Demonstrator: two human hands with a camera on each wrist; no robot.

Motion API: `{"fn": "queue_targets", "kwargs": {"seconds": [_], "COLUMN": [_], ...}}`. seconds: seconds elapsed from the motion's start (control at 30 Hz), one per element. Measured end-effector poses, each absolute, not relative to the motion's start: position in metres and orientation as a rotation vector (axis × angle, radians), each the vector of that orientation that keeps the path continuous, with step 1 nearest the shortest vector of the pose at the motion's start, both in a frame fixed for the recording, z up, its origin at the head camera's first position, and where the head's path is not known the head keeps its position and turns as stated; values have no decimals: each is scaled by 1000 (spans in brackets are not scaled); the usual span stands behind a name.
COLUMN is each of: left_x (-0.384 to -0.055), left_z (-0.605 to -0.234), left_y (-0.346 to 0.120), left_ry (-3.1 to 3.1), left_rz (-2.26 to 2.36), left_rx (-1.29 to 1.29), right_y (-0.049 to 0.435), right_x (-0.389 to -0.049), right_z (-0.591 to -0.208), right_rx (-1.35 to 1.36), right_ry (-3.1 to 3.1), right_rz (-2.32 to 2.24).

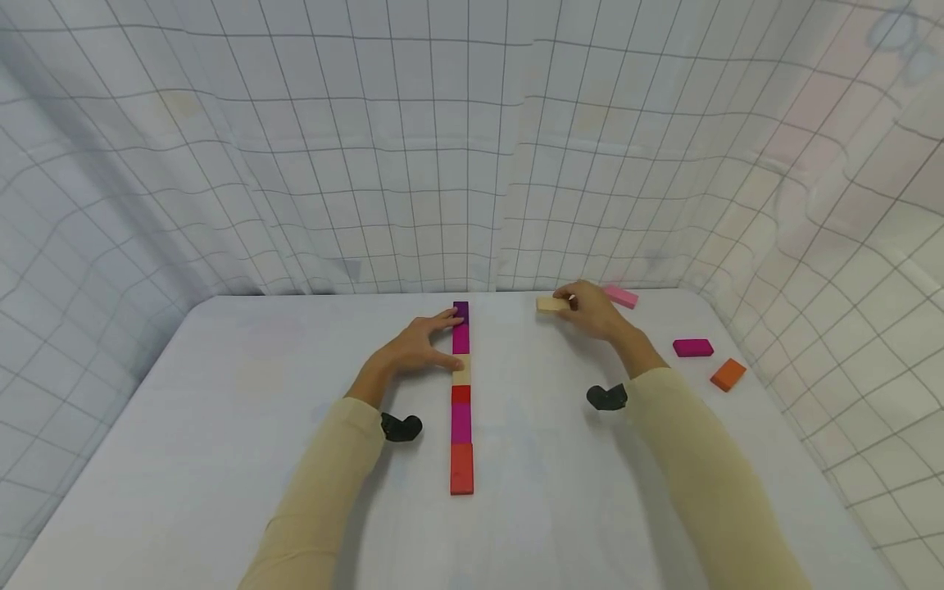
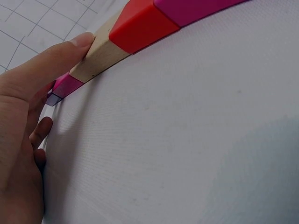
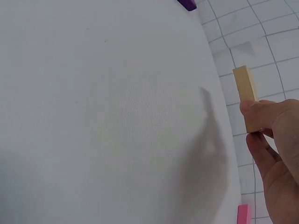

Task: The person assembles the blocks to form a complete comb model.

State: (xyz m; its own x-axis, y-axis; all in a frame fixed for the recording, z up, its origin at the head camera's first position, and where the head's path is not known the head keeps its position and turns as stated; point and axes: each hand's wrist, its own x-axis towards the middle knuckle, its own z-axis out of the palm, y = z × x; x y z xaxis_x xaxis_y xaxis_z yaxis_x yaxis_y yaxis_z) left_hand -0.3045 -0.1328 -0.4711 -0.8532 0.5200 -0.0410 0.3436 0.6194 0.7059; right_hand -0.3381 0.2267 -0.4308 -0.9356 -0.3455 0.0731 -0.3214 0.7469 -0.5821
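A row of wooden blocks runs from front to back on the white table: a red-orange block (image 1: 461, 469) in front, then a magenta block (image 1: 460, 423), a short red block (image 1: 460, 395), a natural wood block (image 1: 460, 377), another magenta block (image 1: 460, 339) and a purple block (image 1: 460, 308) at the far end. From the row's left side, my left hand (image 1: 419, 344) touches it, thumb on the wood block and extended fingers at the purple one. My right hand (image 1: 590, 310) pinches a loose natural wood block (image 3: 245, 86) between thumb and fingers, raised over the table's far side.
A pink block (image 1: 622, 297) lies just beyond my right hand. Farther right on the table (image 1: 243, 393) are a magenta block (image 1: 693, 348) and an orange block (image 1: 728, 374). White grid-patterned curtains (image 1: 354, 164) stand along the back and sides.
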Motion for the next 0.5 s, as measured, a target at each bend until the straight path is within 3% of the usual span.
{"fn": "queue_targets", "kwargs": {"seconds": [0.5], "left_x": [-310], "left_z": [-472], "left_y": [-136], "left_ry": [2585], "left_rz": [1200], "left_rx": [655], "right_y": [182], "right_x": [-346], "right_z": [-434], "right_rx": [-636], "right_ry": [2892], "right_rz": [-994]}}
